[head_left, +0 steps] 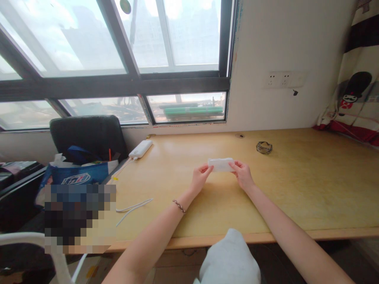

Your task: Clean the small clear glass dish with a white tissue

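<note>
A small white rectangle, apparently a folded tissue (220, 165), is held level just above the wooden desk (296, 193). My left hand (201, 176) pinches its left end between thumb and fingers. At the right end, my right hand (243, 174) grips it the same way, thumb on the near face. Its upper edge looks slightly uneven. Both hands are closed on it, and the fingers behind it are partly hidden.
A dark metal ring-shaped object (264, 147) lies beyond my right hand. At the desk's left edge sits a white power bank (141, 149) with a cable plugged in. A white cable (134, 206) lies nearer. Left of the desk, a blue bag (79, 173) rests on a black chair (87, 136).
</note>
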The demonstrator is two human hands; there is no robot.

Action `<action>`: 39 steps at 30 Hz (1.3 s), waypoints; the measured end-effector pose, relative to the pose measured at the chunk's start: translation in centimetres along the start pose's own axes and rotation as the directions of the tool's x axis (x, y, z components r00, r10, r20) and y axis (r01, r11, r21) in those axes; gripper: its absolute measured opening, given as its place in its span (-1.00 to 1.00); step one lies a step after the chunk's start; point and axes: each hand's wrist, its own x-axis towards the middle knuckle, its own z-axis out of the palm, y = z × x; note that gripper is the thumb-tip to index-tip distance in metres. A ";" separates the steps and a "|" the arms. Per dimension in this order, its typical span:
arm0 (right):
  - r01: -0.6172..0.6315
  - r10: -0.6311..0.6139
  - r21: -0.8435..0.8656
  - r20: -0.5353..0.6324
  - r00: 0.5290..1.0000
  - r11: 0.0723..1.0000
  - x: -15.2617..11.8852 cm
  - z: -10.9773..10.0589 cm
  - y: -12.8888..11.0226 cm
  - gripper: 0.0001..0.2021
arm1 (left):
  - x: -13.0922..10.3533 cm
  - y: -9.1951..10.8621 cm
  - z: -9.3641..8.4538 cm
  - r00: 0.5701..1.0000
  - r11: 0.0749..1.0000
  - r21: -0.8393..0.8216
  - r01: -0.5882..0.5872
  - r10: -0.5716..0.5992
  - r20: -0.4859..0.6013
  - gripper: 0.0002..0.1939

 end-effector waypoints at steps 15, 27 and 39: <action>0.134 -0.149 -0.109 -0.144 0.978 0.985 0.2 0.1 1.0 -0.78 | -0.6 0.5 0.4 0.998 0.987 0.162 -0.019 0.029 -0.064 -0.67; 0.240 -0.270 -0.169 -0.185 0.945 0.956 0.2 -0.3 0.8 -0.77 | -0.4 0.5 0.6 0.997 0.986 -0.151 0.066 -0.061 0.036 -0.41; 0.245 -0.304 -0.345 -0.125 0.945 0.906 0.2 -0.6 0.4 -0.75 | -1.2 0.5 1.3 0.810 0.949 -0.134 0.286 -0.164 0.563 -0.18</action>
